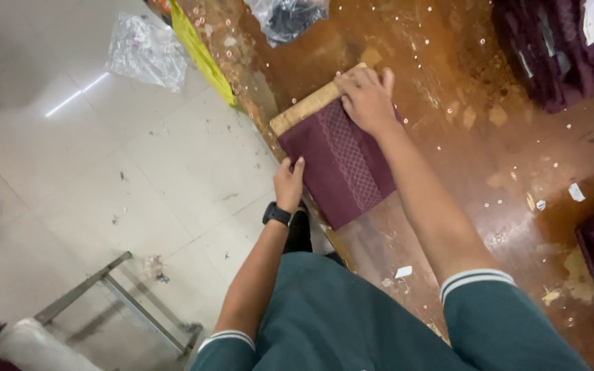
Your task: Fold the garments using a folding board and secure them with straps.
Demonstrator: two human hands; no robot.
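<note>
While the right hand [367, 99] presses flat, fingers spread, on the folded maroon cloth [338, 161] over its cardboard strip [309, 106], the left hand [289, 183] pinches the cloth's near-left edge at the counter [462, 172] rim, seemingly mid-fold.

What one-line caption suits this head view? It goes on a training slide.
Right hand presses flat on a folded maroon cloth on a worn brown table; left hand holds its near edge.

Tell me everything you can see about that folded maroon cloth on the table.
The folded maroon cloth is a flat rectangle with a woven lattice band along it and a tan strip at its far end. It lies angled at the brown worktable's left edge. The right hand presses flat on the far end; the left hand touches the near-left edge.
</note>
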